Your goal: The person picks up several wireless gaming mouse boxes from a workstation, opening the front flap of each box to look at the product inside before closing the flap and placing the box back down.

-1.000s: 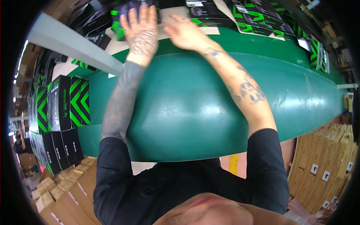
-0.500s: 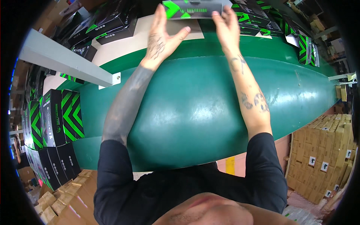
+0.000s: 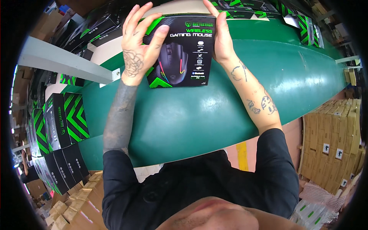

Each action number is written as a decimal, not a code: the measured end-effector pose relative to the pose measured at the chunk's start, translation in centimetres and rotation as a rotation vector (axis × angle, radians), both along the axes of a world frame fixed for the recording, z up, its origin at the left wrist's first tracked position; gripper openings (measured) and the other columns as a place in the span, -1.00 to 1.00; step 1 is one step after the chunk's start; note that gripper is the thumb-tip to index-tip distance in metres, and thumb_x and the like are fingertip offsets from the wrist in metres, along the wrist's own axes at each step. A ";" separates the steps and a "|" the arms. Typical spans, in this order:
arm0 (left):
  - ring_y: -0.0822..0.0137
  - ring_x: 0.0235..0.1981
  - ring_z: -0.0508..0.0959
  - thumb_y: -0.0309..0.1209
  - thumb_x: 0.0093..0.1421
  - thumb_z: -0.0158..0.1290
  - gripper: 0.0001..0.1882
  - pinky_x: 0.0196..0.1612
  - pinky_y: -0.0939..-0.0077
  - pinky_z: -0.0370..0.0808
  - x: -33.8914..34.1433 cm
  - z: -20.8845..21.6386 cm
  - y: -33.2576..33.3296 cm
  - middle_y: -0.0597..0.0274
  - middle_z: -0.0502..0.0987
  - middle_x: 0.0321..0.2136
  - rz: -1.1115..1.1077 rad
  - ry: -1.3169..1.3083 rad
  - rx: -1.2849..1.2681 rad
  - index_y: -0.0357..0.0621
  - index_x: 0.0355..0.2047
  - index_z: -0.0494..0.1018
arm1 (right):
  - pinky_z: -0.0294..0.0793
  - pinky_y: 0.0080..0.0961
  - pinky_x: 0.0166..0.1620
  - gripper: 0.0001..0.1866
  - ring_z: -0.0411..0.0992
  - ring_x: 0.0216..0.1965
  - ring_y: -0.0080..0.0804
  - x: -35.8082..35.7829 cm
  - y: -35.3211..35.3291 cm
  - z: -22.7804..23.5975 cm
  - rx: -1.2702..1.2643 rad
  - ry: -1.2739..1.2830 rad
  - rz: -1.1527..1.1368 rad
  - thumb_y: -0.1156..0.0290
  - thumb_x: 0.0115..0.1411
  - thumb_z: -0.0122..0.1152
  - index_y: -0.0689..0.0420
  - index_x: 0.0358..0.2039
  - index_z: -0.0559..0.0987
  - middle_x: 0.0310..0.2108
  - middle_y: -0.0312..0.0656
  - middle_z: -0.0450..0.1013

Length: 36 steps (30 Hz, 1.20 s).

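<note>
A black and green computer mouse box (image 3: 199, 57), with a picture of a dark mouse on its front, is tilted so that this face shows to me. It is between my two hands, over the near side of the green table. My left hand (image 3: 138, 46) is at its left side, thumb across the front and the other fingers spread past the upper left corner. Along the right side lies the palm of my right hand (image 3: 223, 40), fingers pointing up and partly hidden behind the box edge.
Green table (image 3: 184, 119) curves across the view. A grey metal post (image 3: 69, 61) rises at the left. Black and green boxes (image 3: 65, 119) are stacked at the left edge, with more boxes (image 3: 237, 9) at the back. Cardboard cartons (image 3: 329, 142) stand at the lower right.
The box has come from the far side toward me and turned, so its printed front shows now instead of a narrow side. Both hands moved along with it, the left one further left.
</note>
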<state>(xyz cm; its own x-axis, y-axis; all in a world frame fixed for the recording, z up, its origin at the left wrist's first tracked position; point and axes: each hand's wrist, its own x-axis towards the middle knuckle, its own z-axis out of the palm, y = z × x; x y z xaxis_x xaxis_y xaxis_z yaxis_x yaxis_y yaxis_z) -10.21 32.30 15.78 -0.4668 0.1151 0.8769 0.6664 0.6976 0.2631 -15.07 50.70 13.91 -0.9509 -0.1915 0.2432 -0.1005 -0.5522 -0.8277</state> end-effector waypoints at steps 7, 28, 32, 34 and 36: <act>0.14 0.06 0.37 -0.19 0.29 -0.16 -0.61 0.11 0.31 0.25 -0.9 -0.6 -2.1 0.10 0.52 -0.19 -0.291 0.032 0.099 -0.28 -0.27 0.50 | -0.14 -0.48 0.27 -0.39 -0.03 0.24 -0.42 -0.1 -0.1 -0.9 0.100 0.217 -0.016 -0.05 0.32 -0.46 0.09 0.20 0.19 0.25 -0.22 0.02; 0.16 -0.13 0.43 -0.30 -0.13 0.30 -0.52 0.00 0.29 0.33 2.6 0.3 0.1 0.01 0.38 -0.11 -0.128 -0.119 -0.253 -0.20 -0.21 0.39 | 0.29 -0.34 0.02 -0.49 0.35 -0.09 -0.18 -3.6 1.7 -0.3 0.707 0.373 -0.576 0.36 0.08 0.18 0.23 0.03 0.33 -0.17 0.04 0.38; 0.19 0.17 0.22 -0.11 -0.07 0.17 -0.29 0.17 0.15 0.16 3.9 -3.2 4.0 0.22 0.24 0.13 -0.055 -0.424 -0.804 0.01 0.10 0.24 | 0.22 -0.17 0.06 -0.44 0.26 -0.01 0.05 -8.3 8.0 -1.9 1.092 0.646 -1.025 0.40 -0.09 0.26 0.19 -0.03 0.35 -0.08 0.14 0.31; 0.19 0.17 0.22 -0.23 0.02 0.11 -0.35 0.18 0.13 0.16 1.1 -3.9 2.8 0.24 0.22 0.15 0.066 -0.493 -0.723 0.05 0.14 0.19 | 0.07 -0.09 0.17 -0.27 0.04 0.16 0.14 -9.6 10.2 -2.0 1.343 0.580 -1.063 0.36 -0.16 0.28 0.15 0.08 0.26 0.14 0.18 0.08; 0.15 0.14 0.24 -0.27 0.00 0.12 -0.36 0.14 0.10 0.19 -2.6 -5.2 0.7 0.25 0.26 0.11 0.306 -0.358 -0.820 0.12 0.13 0.21 | -0.02 -0.09 0.23 -0.14 -0.08 0.24 0.13 -10.3 11.4 -1.5 1.532 0.614 -0.910 0.33 -0.20 0.30 0.10 0.17 0.16 0.23 0.12 -0.03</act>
